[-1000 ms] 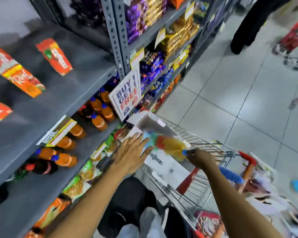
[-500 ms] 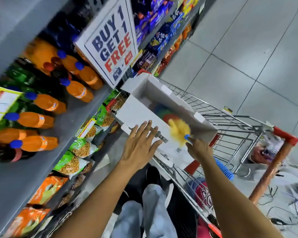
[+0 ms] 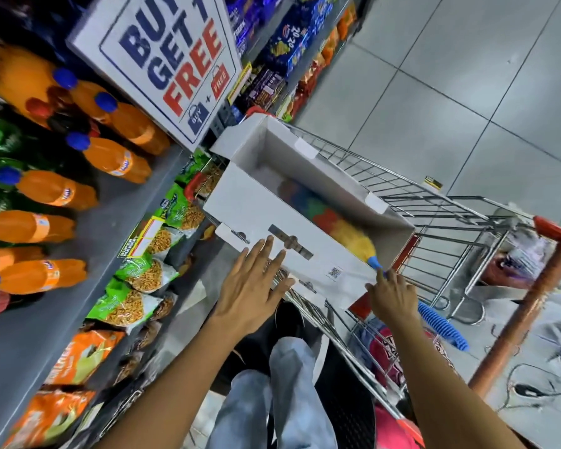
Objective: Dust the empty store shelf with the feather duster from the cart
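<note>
Right of centre, the feather duster (image 3: 347,234) lies with its colourful head inside a white cardboard box (image 3: 266,209) in the wire cart (image 3: 434,222). Gripping its blue handle, the right hand (image 3: 392,294) is closed around it; the left hand (image 3: 253,286) rests spread against the box's near wall. Orange soda bottles (image 3: 110,157) fill the shelf at left.

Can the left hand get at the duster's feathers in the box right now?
Probably yes. The left hand lies flat on the white box's near wall, the box is open-topped, and the feather duster head lies uncovered inside. The right hand holds only its handle.
</note>
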The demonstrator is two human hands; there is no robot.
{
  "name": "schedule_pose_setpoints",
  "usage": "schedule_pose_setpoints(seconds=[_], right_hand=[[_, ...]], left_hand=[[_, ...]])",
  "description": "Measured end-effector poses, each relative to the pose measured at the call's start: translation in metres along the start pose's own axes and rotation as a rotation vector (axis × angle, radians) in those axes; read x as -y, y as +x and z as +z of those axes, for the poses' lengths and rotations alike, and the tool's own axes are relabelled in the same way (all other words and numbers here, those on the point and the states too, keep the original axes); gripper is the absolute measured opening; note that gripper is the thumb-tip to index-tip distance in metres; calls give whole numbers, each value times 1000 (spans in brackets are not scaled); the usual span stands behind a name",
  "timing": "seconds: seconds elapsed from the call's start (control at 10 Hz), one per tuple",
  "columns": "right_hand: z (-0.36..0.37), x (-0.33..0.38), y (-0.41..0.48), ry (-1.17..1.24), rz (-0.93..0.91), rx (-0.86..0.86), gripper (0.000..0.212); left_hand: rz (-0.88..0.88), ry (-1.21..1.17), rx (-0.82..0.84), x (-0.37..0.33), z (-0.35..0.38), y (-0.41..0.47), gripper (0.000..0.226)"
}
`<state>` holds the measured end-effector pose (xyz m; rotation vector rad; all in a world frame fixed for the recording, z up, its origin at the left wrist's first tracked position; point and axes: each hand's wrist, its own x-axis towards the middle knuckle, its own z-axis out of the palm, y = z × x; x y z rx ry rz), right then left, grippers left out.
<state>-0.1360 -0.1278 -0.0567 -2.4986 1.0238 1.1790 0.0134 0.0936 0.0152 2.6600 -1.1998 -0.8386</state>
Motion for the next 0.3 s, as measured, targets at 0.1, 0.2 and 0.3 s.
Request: schedule_pose_setpoints(seconds=[0.1, 0.2, 0.3], right_hand=[[2, -1, -4, -1, 3, 20, 52], [1, -3, -3, 37, 22, 24, 52], [2, 1, -3, 94, 42, 0, 52]], left_hand=[[7, 1, 9, -1, -4, 1, 71], [16, -16, 12, -1, -6, 2, 72], [3, -14, 16, -2, -10, 0, 67]])
